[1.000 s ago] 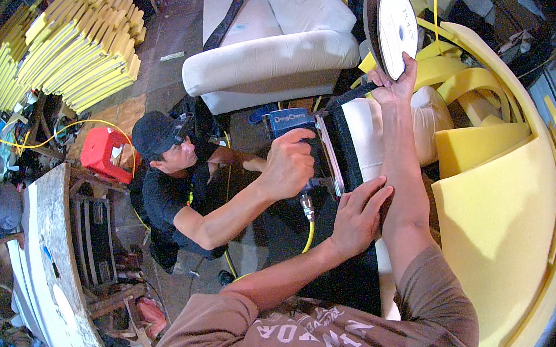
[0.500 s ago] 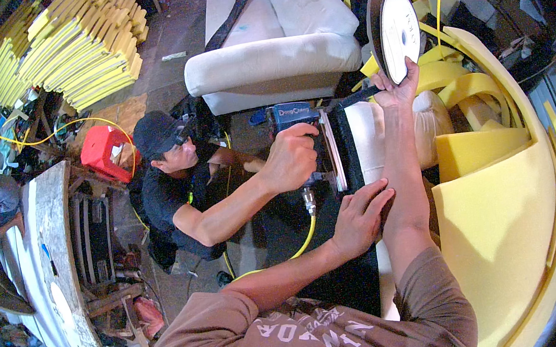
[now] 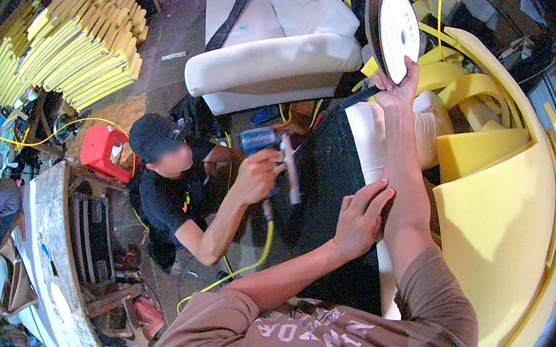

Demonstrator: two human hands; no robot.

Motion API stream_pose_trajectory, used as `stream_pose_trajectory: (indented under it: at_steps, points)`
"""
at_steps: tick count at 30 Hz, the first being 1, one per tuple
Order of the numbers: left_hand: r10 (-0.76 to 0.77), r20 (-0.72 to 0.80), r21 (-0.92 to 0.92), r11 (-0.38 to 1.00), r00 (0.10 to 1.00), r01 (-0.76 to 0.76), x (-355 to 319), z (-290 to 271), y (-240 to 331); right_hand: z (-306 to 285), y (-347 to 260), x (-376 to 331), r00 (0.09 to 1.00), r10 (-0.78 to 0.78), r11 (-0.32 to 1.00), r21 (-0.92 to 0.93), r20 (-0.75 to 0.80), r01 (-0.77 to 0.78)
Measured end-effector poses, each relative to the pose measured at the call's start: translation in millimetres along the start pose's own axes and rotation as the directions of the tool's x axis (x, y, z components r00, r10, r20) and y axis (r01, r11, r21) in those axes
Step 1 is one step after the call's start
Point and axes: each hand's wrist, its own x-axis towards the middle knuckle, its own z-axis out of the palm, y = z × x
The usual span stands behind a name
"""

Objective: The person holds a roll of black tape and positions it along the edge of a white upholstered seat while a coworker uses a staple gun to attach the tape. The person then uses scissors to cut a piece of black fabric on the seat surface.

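Observation:
My right hand grips the lower rim of a spool of dark tape, raised with its white round face turned outward. My left hand lies with its fingers stretched out at the edge of a white padded furniture piece, the fingertips touching my right forearm. Black fabric covers the side of this piece, left of my hands. Facing it, a co-worker in a dark cap and black shirt holds a blue pneumatic staple gun, away from the fabric.
Yellow foam sheets stand close on the right. A white sofa with a black strip on it is ahead. Left are a red plastic stool, stacked foam strips and a worktable. A yellow air hose trails from the staple gun.
The co-worker has drawn the staple gun back to the left, away from the black fabric, and its hose has swung with it. My hands and the spool have hardly moved.

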Motion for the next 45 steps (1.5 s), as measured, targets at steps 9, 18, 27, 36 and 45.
stream_pose_trajectory:
  at_steps: [9,18,27,36,45]
  points:
    - [-0.001,0.077,-0.046,0.999,0.997,0.004,5.5,-3.0,-0.3,14.8,-12.3,-11.7,0.981,0.089,0.993,-0.096,0.172,-0.074]
    - [-0.450,0.028,-0.768,0.562,0.893,0.307,149.8,-92.4,-58.1,34.5,-8.5,-37.4,0.985,0.171,0.860,-0.488,0.003,-0.148]
    - [0.052,0.179,0.018,0.998,0.982,-0.056,202.6,-90.4,-18.6,23.3,-42.3,-117.4,0.938,-0.036,0.819,-0.548,-0.344,-0.170]
    - [0.681,0.552,0.153,0.484,0.481,-0.862,123.1,-43.9,12.8,51.2,-34.4,-330.5,0.749,-0.517,0.526,-0.844,-0.414,-0.104]
    - [0.638,0.651,0.166,0.409,0.411,-0.897,37.4,-62.3,7.8,137.6,172.5,-720.9,0.601,-0.407,0.585,-0.702,-0.688,-0.407]
